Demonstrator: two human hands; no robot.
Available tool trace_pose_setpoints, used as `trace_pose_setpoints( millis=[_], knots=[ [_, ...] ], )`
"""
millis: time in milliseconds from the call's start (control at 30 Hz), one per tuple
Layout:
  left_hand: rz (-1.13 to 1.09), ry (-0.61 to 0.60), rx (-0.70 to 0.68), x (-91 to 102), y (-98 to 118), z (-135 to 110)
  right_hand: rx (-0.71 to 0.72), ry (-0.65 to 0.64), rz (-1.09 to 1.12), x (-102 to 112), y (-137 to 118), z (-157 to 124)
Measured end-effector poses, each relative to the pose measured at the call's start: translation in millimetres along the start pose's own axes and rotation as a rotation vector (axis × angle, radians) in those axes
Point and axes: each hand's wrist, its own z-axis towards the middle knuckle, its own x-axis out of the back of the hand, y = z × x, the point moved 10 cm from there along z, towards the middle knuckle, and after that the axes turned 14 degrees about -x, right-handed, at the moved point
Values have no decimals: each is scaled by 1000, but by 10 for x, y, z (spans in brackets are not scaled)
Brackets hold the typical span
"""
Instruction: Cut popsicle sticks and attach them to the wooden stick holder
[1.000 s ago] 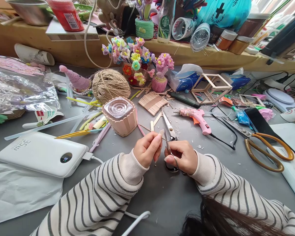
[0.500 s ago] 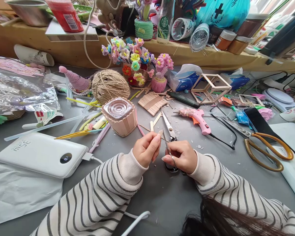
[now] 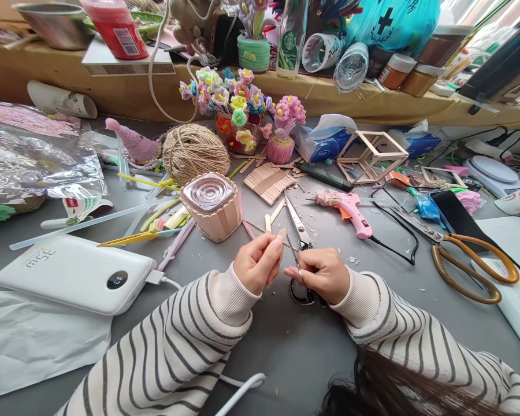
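My left hand [image 3: 258, 263] is closed in a pinch, thumb pressed to the fingers. A small pale tip shows at the thumb's end; I cannot make out what it is. Close on its right, my right hand [image 3: 323, 274] grips a thin, narrow metal strip [image 3: 295, 257], like a slim file, which slants up toward the left fingertips. Beneath the right hand lie black-handled scissors [image 3: 302, 234] on the grey table, partly hidden. Beyond the left hand stands a square container [image 3: 216, 216] clad in wooden sticks, with twine [image 3: 255, 226] trailing from near its base.
A bundle of wooden sticks [image 3: 269, 184] and a pink glue gun [image 3: 351, 212] lie ahead. A twine ball [image 3: 196, 153] sits behind the container. Bronze-handled scissors [image 3: 472, 266] are at right, a white power bank [image 3: 73, 274] at left. Flower crafts [image 3: 238, 107] stand before the shelf.
My right hand has shifted slightly up and right, its thumb higher, and the metal strip has tilted a little with it. My left hand stays almost in place.
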Motion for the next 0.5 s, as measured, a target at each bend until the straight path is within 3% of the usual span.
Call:
trace_pose_setpoints(
  millis=[233, 500],
  knots=[
    [28, -2, -32, -8, 38, -1, -43, 4, 57, 11, 37, -13],
    [11, -3, -36, -13, 50, 1, -66, -75, 23, -60, 79, -30]
  ],
)
